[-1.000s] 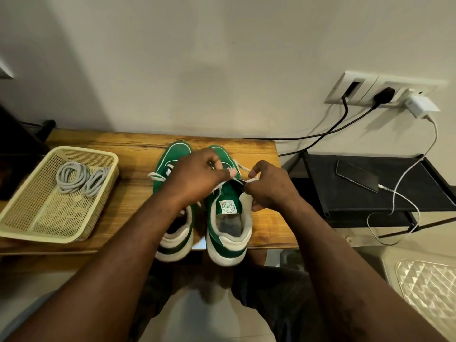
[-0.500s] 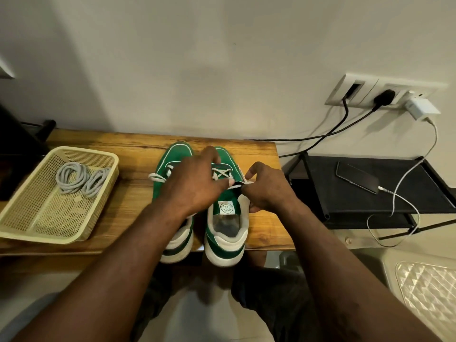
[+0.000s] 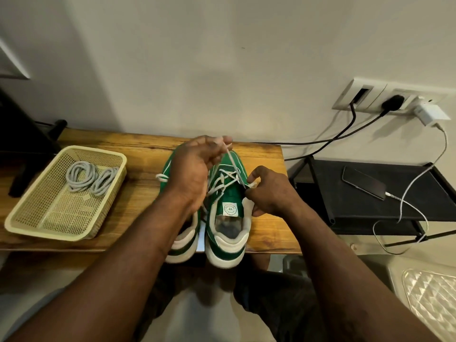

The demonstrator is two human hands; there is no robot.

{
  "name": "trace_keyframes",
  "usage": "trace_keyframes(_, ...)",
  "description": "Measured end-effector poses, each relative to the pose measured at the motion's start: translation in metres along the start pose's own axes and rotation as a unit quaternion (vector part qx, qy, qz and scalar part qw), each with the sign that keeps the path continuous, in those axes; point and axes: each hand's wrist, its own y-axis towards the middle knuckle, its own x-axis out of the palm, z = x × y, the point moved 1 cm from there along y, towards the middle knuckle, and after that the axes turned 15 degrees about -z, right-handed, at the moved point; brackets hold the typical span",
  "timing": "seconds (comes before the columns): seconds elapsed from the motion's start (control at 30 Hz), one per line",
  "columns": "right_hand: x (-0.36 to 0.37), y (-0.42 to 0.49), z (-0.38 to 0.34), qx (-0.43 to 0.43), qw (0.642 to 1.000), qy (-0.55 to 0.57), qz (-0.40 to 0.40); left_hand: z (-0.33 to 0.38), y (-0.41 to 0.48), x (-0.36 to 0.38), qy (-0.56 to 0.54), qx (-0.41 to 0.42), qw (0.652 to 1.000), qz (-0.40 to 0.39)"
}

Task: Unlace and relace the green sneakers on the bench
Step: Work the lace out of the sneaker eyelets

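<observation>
On the brown wooden bench (image 3: pixel 138 191) two green low-top sneakers with off-white soles stand side by side, heels toward me at the near edge. I am working on the right-side sneaker (image 3: pixel 227 245). My left hand (image 3: pixel 195 169) is raised above its toe, fingers curled. Thumb and fingertips pinch a strand of the flat white lace (image 3: pixel 229 157) and draw it up taut. My right hand (image 3: pixel 270 193) sits low at the shoe's outer eyelet row and pinches another bit of the same lace.

Several crossings lie slack over the tongue, so this shoe is neither bare nor tidily laced. I judge it midway, though I cannot tell whether the lace is coming out or going back in. The left-side sneaker (image 3: pixel 185 248) is mostly under my left forearm. A white lace loop (image 3: pixel 161 178) pokes out at its outer side, but its eyelets are hidden. By my reckoning much remains: finishing this shoe, then probably the other. A pale yellow perforated plastic basket (image 3: pixel 29 225) holding coiled grey cords (image 3: pixel 91 180) sits apart at the left.
</observation>
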Motion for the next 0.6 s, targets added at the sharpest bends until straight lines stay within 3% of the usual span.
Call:
trace_keyframes(0.03,0.0,0.0,0.0,-0.002,1.0,-0.001,-0.001,0.008,-0.002,-0.003,-0.126,0.013,0.992,-0.016)
trace_keyframes(0.07,0.001,0.0,-0.001,-0.004,1.0,-0.005,0.0,0.01,-0.003,-0.006,-0.169,0.01,0.985,-0.02)
trace_keyframes(0.1,0.001,0.001,-0.001,-0.005,1.0,-0.01,0.0,0.009,-0.002,-0.009,-0.111,-0.006,0.994,0.0)
trace_keyframes(0.13,0.002,0.001,-0.001,-0.006,1.0,-0.014,-0.001,0.005,0.0,-0.011,0.039,-0.031,0.998,0.027)
trace_keyframes(0.17,0.002,0.001,-0.002,-0.006,1.0,-0.016,-0.001,-0.001,0.001,-0.012,0.231,-0.057,0.97,0.044)
trace_keyframes(0.2,0.003,0.001,-0.002,-0.007,1.0,-0.015,-0.001,-0.01,0.003,-0.01,0.388,-0.076,0.918,0.04)
trace_keyframes(0.23,0.003,0.001,-0.003,-0.007,1.0,-0.015,0.0,-0.018,0.003,-0.006,0.485,-0.09,0.87,0.013)
trace_keyframes(0.33,0.004,0.0,-0.002,-0.013,1.0,-0.022,0.002,-0.041,-0.002,0.006,0.632,-0.122,0.76,-0.089)
trace_keyframes(0.4,0.004,-0.001,-0.001,-0.022,0.999,-0.025,0.001,-0.045,-0.005,0.01,0.706,-0.106,0.692,-0.106)
trace_keyframes(0.43,0.004,-0.001,-0.001,-0.023,0.999,-0.024,0.001,-0.045,-0.006,0.01,0.721,-0.103,0.676,-0.107)
trace_keyframes(0.5,0.003,-0.001,0.0,-0.017,1.0,-0.014,0.001,-0.039,-0.004,0.008,0.688,-0.097,0.715,-0.077)
trace_keyframes(0.6,0.001,-0.001,-0.001,-0.008,1.0,0.004,-0.006,-0.02,0.004,0.0,0.438,-0.089,0.893,0.049)
